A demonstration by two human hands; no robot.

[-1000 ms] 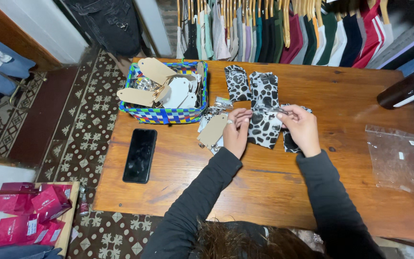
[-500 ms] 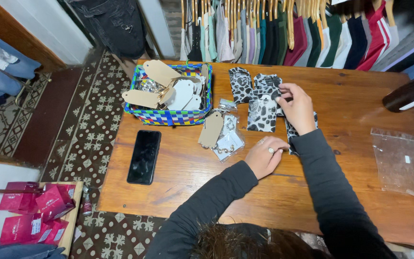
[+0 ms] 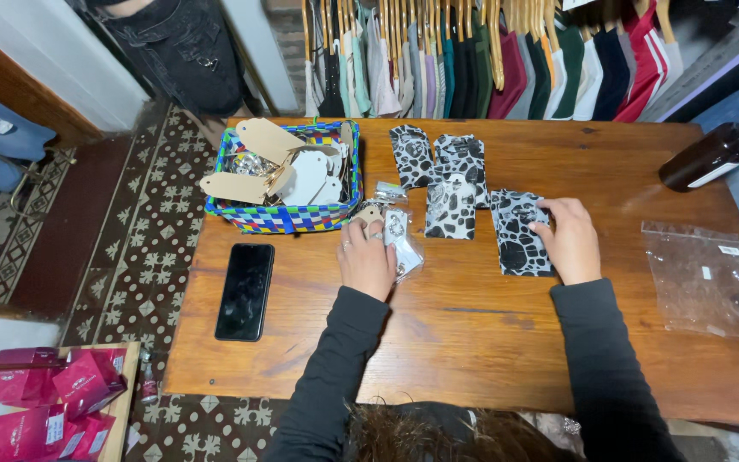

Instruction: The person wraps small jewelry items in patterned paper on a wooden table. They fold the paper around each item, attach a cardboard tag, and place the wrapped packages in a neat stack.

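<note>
Four black-and-white patterned pouches lie flat on the wooden table [image 3: 489,342] toward its far edge. Two sit side by side [image 3: 438,156], a third [image 3: 450,210] lies just below them, and a fourth pouch [image 3: 519,244] lies nearer the right. By this layout, four pieces appear set out; what is left seems to be the loose stock in the woven basket [image 3: 288,218] at the far-left corner, heaped with card tags [image 3: 258,162].

The right hand [image 3: 570,239] rests on the fourth pouch's right edge, fingers curled lightly against it — pressing, not lifting. The left hand [image 3: 367,257] lies beside the basket, fingers bent over a small clear packet [image 3: 399,244] and a tan tag; the exact grip cannot be made out.

The pouches are flat, matte and blotch-printed.
</note>
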